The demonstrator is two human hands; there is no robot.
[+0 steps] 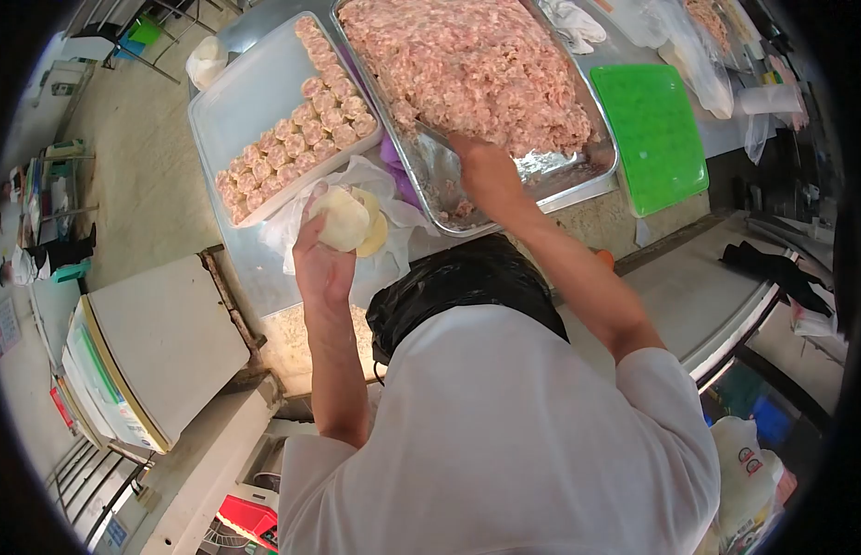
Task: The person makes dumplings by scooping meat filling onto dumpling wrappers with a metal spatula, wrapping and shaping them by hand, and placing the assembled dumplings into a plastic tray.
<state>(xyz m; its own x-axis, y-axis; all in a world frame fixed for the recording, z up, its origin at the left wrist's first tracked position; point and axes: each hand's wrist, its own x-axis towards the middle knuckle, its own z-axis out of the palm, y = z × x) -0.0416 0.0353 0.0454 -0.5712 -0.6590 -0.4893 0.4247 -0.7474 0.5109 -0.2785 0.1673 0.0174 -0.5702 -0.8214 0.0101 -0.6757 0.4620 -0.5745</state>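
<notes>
My left hand [321,268] has a round, pale dumpling wrapper [342,219] in it. Below that hand, more yellowish wrappers [373,231] lie on crumpled clear plastic [398,205]. My right hand [491,178] is closed around a flat metal spatula [434,136], mostly hidden by the fingers, its blade at the edge of the minced meat [467,65]. That meat fills much of a deep metal tray [601,116]. To the left, rows of open-topped, meat-filled dumplings [296,139] sit on a translucent white tray [241,102].
A green lidded box [648,139] stands right of the metal tray. Plastic bags [699,79] and a white cloth [576,25] lie at the back right. A white cabinet [167,342] is at the left. A black bag [463,287] hangs at the table's front edge.
</notes>
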